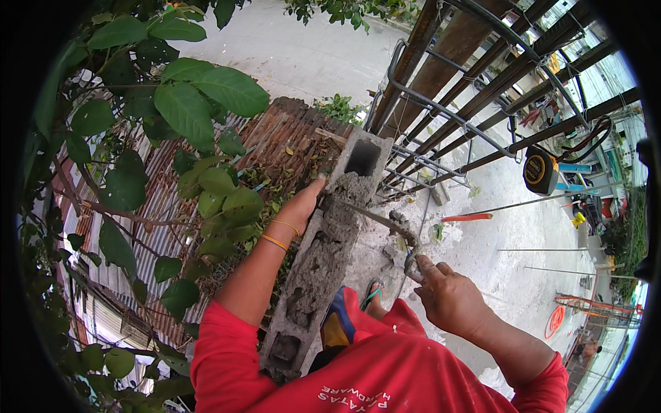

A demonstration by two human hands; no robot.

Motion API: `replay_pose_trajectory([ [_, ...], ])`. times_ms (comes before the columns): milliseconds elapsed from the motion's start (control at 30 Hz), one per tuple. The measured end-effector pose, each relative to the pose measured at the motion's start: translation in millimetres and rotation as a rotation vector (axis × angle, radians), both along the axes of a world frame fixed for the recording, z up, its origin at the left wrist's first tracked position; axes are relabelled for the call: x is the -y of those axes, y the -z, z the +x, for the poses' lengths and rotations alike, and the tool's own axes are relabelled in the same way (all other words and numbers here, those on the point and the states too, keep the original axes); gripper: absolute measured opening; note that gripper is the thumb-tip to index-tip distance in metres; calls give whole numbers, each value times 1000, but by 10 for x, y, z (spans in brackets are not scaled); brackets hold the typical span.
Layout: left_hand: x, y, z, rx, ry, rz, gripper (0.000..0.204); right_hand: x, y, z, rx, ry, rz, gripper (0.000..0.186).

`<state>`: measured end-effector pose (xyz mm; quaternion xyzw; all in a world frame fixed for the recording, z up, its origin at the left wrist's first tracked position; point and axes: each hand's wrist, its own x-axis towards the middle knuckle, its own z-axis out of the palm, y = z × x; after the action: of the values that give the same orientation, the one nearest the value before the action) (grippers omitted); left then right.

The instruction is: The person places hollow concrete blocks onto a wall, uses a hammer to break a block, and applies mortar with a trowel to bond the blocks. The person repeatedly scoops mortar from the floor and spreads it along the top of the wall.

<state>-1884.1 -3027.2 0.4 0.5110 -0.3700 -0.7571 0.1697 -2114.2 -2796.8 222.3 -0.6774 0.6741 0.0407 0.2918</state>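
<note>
A course of hollow concrete blocks (289, 316) runs away from me, with wet mortar (323, 255) spread along its top and an open cavity near the far end. My left hand (306, 204) grips the left side of the blocks near that end, some fingers hidden. My right hand (439, 289) is closed on the handle of a trowel (382, 221), whose blade reaches leftward into the mortar beside my left hand, with lumps of mortar on it.
Tied rebar cages (482, 103) rise at upper right, with a tape measure (540, 170) hanging there. Leafy branches (186, 110) crowd the left over rusty corrugated roofing (124, 248). Below is concrete ground (509, 289) with an orange coil (555, 321) and clutter along the right.
</note>
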Motion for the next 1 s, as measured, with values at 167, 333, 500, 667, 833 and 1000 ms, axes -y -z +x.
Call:
replay_pose_trajectory([
  [167,-202,12,218,-145,13,17,93,-176,-86,125,23,-93,126,56],
  [333,-466,-95,405,-22,-35,-30,93,-355,-121,219,28,-97,122,60],
  [500,-811,-329,607,70,-78,-35,93,-429,-84,302,107,-70,53,60],
  [667,-1024,-416,793,101,-52,11,92,-548,-29,371,78,-293,74,59],
  [833,-1203,-420,889,192,-45,31,94,-643,44,344,80,-210,66,61],
  [1000,-1422,-535,987,283,-78,-22,95,-762,319,35,336,-318,90,61],
])
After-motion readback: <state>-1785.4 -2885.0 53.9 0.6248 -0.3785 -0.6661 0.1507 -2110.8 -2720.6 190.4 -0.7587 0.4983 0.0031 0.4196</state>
